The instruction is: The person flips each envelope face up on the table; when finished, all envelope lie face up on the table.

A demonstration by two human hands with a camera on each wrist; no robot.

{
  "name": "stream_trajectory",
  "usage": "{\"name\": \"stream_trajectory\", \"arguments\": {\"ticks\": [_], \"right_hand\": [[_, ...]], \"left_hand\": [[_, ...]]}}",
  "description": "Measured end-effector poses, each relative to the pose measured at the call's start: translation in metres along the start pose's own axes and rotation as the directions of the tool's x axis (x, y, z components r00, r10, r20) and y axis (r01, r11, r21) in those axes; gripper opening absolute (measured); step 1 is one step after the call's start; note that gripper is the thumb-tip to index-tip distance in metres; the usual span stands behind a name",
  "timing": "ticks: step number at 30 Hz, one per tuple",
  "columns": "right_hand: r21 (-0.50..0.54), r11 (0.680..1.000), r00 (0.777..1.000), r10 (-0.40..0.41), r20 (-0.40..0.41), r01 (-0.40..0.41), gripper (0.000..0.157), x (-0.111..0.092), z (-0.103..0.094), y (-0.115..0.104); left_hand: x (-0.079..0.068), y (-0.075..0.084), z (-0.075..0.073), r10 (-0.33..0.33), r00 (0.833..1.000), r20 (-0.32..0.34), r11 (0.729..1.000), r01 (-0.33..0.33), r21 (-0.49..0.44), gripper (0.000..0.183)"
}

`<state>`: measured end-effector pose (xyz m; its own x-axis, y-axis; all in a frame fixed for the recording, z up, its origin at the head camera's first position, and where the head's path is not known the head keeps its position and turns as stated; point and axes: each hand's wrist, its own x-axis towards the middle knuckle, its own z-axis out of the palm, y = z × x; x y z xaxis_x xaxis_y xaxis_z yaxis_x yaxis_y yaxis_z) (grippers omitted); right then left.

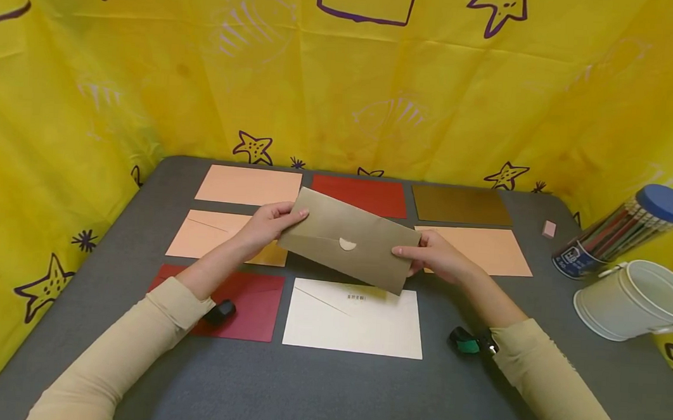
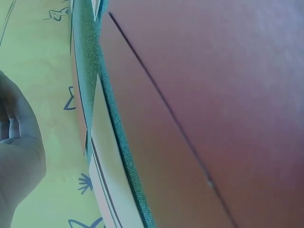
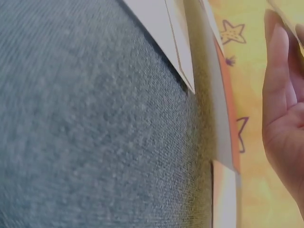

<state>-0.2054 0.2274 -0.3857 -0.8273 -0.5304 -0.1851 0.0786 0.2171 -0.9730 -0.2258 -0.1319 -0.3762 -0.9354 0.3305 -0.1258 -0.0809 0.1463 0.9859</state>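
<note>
A gold envelope [image 1: 351, 261] is held tilted above the table, its left end higher than its right. A pale round seal [image 1: 347, 243] marks its flap. My left hand [image 1: 267, 226] pinches the left end, thumb on the near face. At the right end, my right hand [image 1: 434, 254] grips it the same way. Below lies a white envelope [image 1: 353, 319] with a small barcode. A dark red envelope [image 1: 246, 307] lies partly under my left forearm. In the left wrist view my left hand [image 2: 21, 147] is cut off; the right wrist view shows my right hand [image 3: 285, 109] and the envelope's edge.
At the back lie a peach envelope [image 1: 249, 185], a red one [image 1: 366, 196] and a brown one [image 1: 462, 205]. Peach envelopes [image 1: 477, 252] also fill the middle row. On the right stand a pencil tub [image 1: 615, 237], a white bucket [image 1: 617, 307] and an eraser [image 1: 549, 229].
</note>
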Motion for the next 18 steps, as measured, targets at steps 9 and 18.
{"name": "stream_trajectory", "arguments": {"ticks": [9, 18], "right_hand": [[-0.115, 0.993, 0.969, 0.033, 0.243, -0.005, 0.019, -0.003, 0.007, -0.006], [-0.148, 0.989, 0.941, 0.029, 0.336, 0.022, 0.016, 0.004, 0.030, -0.015]], "left_hand": [[-0.003, 0.003, -0.001, -0.025, 0.997, 0.072, 0.997, 0.020, 0.076, 0.040], [-0.001, 0.008, 0.011, -0.030, 0.988, 0.149, 0.992, 0.010, 0.129, 0.029]]}}
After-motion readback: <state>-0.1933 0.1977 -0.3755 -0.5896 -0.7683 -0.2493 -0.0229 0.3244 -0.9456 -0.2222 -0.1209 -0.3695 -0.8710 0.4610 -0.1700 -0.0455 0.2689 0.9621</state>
